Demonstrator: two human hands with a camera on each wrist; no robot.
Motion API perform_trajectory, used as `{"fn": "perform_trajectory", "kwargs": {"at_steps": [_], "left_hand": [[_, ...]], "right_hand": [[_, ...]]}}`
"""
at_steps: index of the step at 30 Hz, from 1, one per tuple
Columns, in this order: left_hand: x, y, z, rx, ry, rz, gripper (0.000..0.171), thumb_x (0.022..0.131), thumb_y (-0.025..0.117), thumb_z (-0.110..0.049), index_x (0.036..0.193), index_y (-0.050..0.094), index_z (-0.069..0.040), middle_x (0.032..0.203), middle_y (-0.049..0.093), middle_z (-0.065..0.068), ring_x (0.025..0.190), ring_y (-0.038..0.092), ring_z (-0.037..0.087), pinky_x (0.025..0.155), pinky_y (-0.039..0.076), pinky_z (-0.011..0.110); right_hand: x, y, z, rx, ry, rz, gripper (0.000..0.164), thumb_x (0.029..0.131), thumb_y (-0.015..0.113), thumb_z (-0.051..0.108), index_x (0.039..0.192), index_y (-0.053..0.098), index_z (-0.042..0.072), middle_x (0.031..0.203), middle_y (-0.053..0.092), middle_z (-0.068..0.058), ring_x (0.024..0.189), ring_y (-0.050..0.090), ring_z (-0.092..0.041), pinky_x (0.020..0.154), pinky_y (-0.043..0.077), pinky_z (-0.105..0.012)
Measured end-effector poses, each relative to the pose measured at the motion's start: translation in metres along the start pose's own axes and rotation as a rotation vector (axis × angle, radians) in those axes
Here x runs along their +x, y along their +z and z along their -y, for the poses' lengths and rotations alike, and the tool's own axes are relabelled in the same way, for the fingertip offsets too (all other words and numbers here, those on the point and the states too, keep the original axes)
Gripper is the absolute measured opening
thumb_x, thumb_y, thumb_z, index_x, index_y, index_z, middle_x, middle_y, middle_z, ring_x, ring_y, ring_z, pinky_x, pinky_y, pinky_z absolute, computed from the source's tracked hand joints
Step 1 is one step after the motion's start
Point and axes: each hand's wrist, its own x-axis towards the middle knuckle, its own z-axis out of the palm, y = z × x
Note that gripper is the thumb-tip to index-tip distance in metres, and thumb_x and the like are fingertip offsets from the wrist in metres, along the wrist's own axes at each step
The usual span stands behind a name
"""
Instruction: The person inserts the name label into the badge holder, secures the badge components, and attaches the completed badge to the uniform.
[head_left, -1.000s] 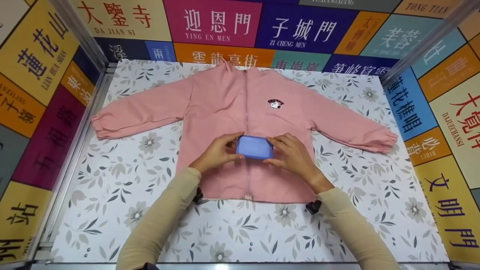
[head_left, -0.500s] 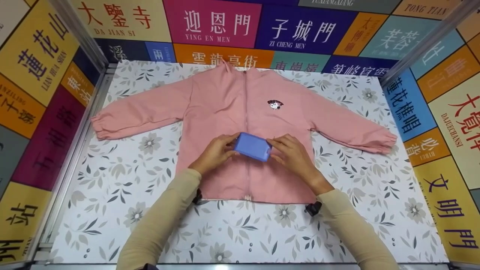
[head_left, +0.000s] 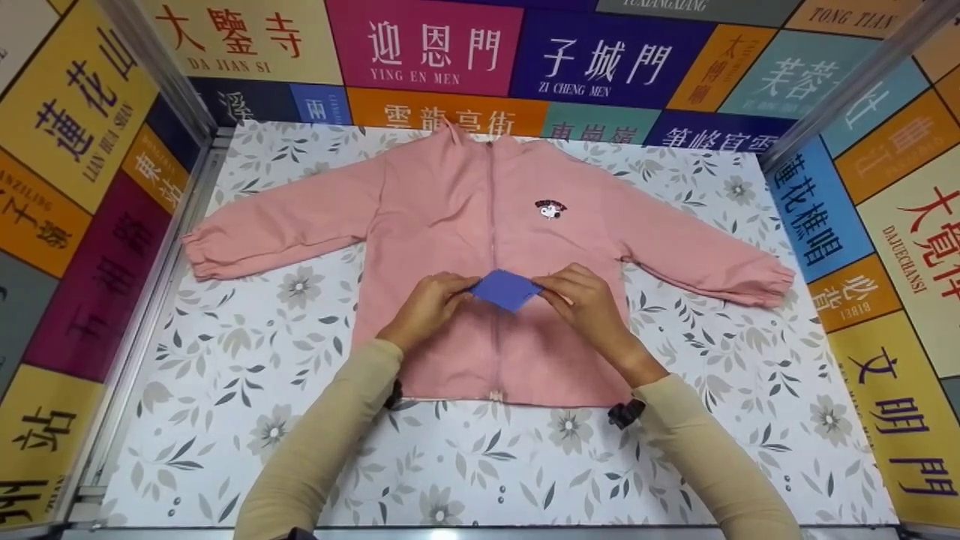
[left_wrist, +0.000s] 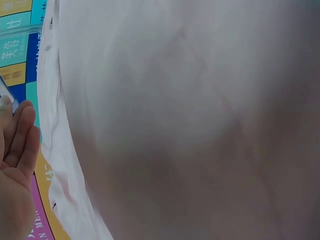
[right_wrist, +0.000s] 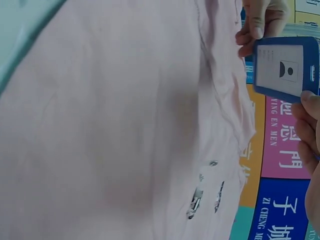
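Both hands hold up a blue badge holder (head_left: 506,289) above the front of a pink zip jacket (head_left: 442,225). My left hand (head_left: 431,304) pinches its left corner, and my right hand (head_left: 589,304) pinches the right corner. From the head view the holder looks like a tilted diamond showing its plain blue side. In the right wrist view, the badge holder (right_wrist: 277,72) shows its other face, a white card with a dark portrait icon inside a blue frame. Only a sliver of it enters the left wrist view, beside my left hand (left_wrist: 20,160).
The jacket lies flat with both sleeves spread, on a white table (head_left: 360,465) with a grey leaf and flower print. Colourful lettered panels (head_left: 431,45) wall the back and both sides. A metal rail (head_left: 142,300) runs along the left edge.
The badge holder has turned from a level rectangle to a diagonal, tilted diamond, its lit face giving way to a darker blue one. Fingers have shifted to its corners; the jacket stays put.
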Motion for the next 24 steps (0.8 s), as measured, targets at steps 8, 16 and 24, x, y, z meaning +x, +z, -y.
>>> {"fn": "perform_trajectory", "kwargs": {"at_steps": [8, 16, 24], "left_hand": [[-0.003, 0.006, -0.003, -0.051, -0.034, 0.024, 0.017, 0.091, 0.069, -0.009, 0.105, 0.078, -0.009, 0.095, 0.076, 0.008, 0.087, 0.07, 0.019, 0.082, 0.058, 0.033], [-0.011, 0.012, -0.011, -0.194, -0.139, 0.078, 0.014, 0.09, 0.072, -0.011, 0.101, 0.078, -0.006, 0.092, 0.076, 0.008, 0.082, 0.065, 0.014, 0.079, 0.057, 0.029], [-0.016, 0.015, -0.021, -0.31, -0.284, 0.105, 0.01, 0.086, 0.075, -0.011, 0.094, 0.079, -0.006, 0.086, 0.077, 0.01, 0.071, 0.059, 0.006, 0.068, 0.051, 0.019]], "right_hand": [[0.021, -0.006, 0.004, 0.156, 0.157, 0.018, 0.013, 0.085, 0.076, 0.013, 0.096, 0.079, 0.008, 0.082, 0.075, -0.004, 0.075, 0.063, -0.014, 0.067, 0.05, -0.023], [0.038, -0.004, 0.0, 0.25, 0.452, 0.123, 0.014, 0.088, 0.073, 0.025, 0.092, 0.08, 0.013, 0.079, 0.073, -0.004, 0.067, 0.06, -0.011, 0.064, 0.048, -0.017], [0.048, 0.004, -0.019, 0.306, 0.651, 0.258, 0.02, 0.09, 0.072, 0.03, 0.092, 0.079, 0.012, 0.081, 0.071, -0.016, 0.066, 0.056, -0.011, 0.06, 0.047, -0.02]]}}
